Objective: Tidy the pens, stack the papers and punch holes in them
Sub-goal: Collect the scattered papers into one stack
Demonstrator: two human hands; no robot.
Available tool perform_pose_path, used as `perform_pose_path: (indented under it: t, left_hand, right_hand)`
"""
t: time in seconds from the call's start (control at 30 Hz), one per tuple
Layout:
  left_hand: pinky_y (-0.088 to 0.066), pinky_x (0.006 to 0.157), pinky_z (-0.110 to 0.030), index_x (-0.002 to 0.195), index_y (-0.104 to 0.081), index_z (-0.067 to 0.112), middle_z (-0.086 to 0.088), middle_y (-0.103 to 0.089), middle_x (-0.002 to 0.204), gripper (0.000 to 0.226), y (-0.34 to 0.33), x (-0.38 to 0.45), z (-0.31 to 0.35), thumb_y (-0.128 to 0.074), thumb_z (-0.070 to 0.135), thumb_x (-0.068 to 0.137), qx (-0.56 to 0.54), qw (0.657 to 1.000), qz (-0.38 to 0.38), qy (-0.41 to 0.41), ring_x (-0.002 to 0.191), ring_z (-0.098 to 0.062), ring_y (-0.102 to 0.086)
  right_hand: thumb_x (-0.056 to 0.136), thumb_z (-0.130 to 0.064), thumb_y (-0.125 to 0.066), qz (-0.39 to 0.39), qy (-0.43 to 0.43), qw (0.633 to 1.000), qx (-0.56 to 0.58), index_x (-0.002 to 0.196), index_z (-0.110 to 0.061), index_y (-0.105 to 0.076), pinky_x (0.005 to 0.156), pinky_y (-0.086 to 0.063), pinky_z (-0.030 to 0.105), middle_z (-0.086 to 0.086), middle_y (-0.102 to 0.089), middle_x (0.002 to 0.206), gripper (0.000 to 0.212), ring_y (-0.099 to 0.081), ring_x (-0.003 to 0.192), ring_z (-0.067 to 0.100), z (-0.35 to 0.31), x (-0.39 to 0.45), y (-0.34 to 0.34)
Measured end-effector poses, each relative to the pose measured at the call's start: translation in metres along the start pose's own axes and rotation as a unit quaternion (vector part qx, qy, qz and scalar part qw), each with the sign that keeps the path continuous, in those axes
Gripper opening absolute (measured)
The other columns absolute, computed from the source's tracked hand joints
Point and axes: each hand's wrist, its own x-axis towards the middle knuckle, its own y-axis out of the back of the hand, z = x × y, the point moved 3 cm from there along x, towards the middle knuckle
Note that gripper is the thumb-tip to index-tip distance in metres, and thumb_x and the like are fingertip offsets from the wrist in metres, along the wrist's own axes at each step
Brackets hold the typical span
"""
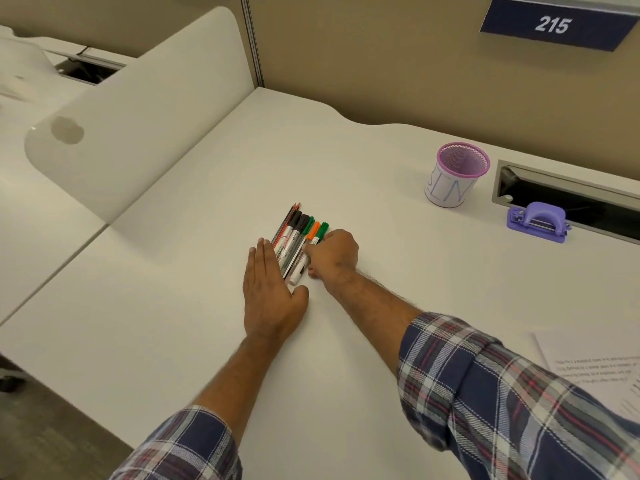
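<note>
Several pens and markers (298,237) lie side by side in a tight row on the white desk (381,289), caps pointing away from me. My left hand (270,292) lies flat with straight fingers against the row's left side. My right hand (332,258) is curled at the row's right side, its fingers round the green-capped and orange-capped markers. A purple mesh pen cup (457,174) stands empty at the back right. A purple hole punch (536,221) sits right of the cup. Printed papers (595,368) lie at the right edge, partly under my sleeve.
A white divider panel (138,109) rises along the desk's left side. A beige partition wall (381,64) with a "215" sign closes the back. A dark cable slot (568,199) runs behind the hole punch.
</note>
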Motion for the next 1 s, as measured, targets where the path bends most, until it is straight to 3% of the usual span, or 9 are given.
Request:
perform_pose_path:
  t: [0.33,0.4,0.43,0.47,0.53,0.63,0.8,0.93,1.0]
  left_hand:
    - [-0.006,0.123,-0.034,0.158,-0.01,0.01,-0.006,-0.013,0.167,0.091,0.002,-0.001,0.001,-0.041,0.033,0.076,-0.021,1.0,0.01,0.006,0.155,-0.021,-0.005]
    - [-0.006,0.123,-0.034,0.158,-0.01,0.01,-0.006,-0.014,0.167,0.091,0.002,-0.002,0.002,-0.041,0.033,0.075,-0.024,1.0,0.01,0.006,0.154,-0.021,-0.006]
    - [-0.006,0.123,-0.033,0.158,-0.01,0.01,-0.006,-0.014,0.167,0.091,0.003,-0.002,0.002,-0.041,0.033,0.075,-0.023,1.0,0.01,0.004,0.154,-0.021,-0.006]
    - [-0.006,0.123,-0.033,0.158,-0.01,0.01,-0.006,-0.014,0.167,0.091,0.003,-0.002,0.002,-0.041,0.033,0.075,-0.021,1.0,0.008,0.003,0.154,-0.021,-0.006]
    - [-0.007,0.124,-0.035,0.158,-0.011,0.01,-0.006,-0.014,0.167,0.091,0.003,-0.003,0.003,-0.041,0.034,0.075,-0.015,1.0,0.003,-0.001,0.154,-0.021,-0.006]
    - [-0.008,0.125,-0.037,0.158,-0.011,0.01,-0.006,-0.015,0.167,0.091,0.003,-0.004,0.005,-0.041,0.035,0.075,-0.01,1.0,-0.002,-0.003,0.154,-0.022,-0.007]
    - [-0.007,0.126,-0.037,0.158,-0.012,0.009,-0.006,-0.014,0.167,0.091,0.004,-0.005,0.006,-0.041,0.035,0.076,-0.005,1.0,0.001,-0.005,0.154,-0.022,-0.006]
    - [-0.008,0.126,-0.038,0.158,-0.014,0.009,-0.007,-0.017,0.166,0.09,0.005,-0.005,0.006,-0.042,0.034,0.076,-0.014,1.0,0.006,-0.011,0.154,-0.023,-0.008]
    - [-0.009,0.126,-0.039,0.156,-0.021,0.006,-0.01,-0.024,0.164,0.089,0.008,-0.006,0.006,-0.044,0.032,0.074,-0.02,0.999,0.029,-0.016,0.153,-0.026,-0.014]
  right_hand:
    - [0.078,-0.024,-0.075,0.022,0.002,0.999,0.027,0.062,-0.024,-0.049,0.066,-0.062,0.047,0.015,-0.074,0.083,0.031,-0.073,0.071,0.031,0.007,-0.007,0.005]
    - [0.081,-0.024,-0.073,0.016,0.001,0.999,0.041,0.074,-0.017,-0.057,0.067,-0.062,0.047,0.015,-0.073,0.087,0.018,-0.073,0.071,0.032,0.009,-0.01,0.008]
    - [0.082,-0.023,-0.071,0.01,-0.002,0.999,0.05,0.09,-0.011,-0.062,0.067,-0.062,0.046,0.015,-0.072,0.091,0.016,-0.073,0.069,0.03,0.011,-0.011,0.01]
    - [0.084,-0.02,-0.068,0.002,-0.009,0.998,0.058,0.106,-0.008,-0.062,0.067,-0.063,0.044,0.014,-0.072,0.096,0.026,-0.073,0.066,0.028,0.014,-0.012,0.011]
    - [0.085,-0.013,-0.064,-0.015,-0.02,0.997,0.073,0.119,-0.008,-0.059,0.065,-0.063,0.041,0.015,-0.072,0.094,0.035,-0.071,0.06,0.024,0.017,-0.013,0.015]
    - [0.085,-0.006,-0.06,-0.027,-0.018,0.997,0.074,0.118,-0.008,-0.06,0.068,-0.063,0.043,0.017,-0.073,0.091,0.033,-0.07,0.062,0.026,0.019,-0.015,0.016]
    - [0.083,-0.008,-0.062,-0.02,0.009,0.999,0.043,0.116,-0.008,-0.063,0.081,-0.06,0.045,0.017,-0.072,0.105,0.033,-0.071,0.089,0.032,0.019,-0.014,0.012]
    - [0.084,-0.012,-0.065,-0.022,0.011,0.999,0.046,0.119,-0.01,-0.061,0.079,-0.061,0.043,0.015,-0.071,0.105,0.036,-0.073,0.08,0.028,0.021,-0.014,0.012]
    - [0.085,-0.014,-0.066,-0.021,0.024,0.999,0.035,0.121,-0.011,-0.06,0.084,-0.06,0.043,0.014,-0.071,0.11,0.037,-0.072,0.089,0.029,0.024,-0.016,0.016]
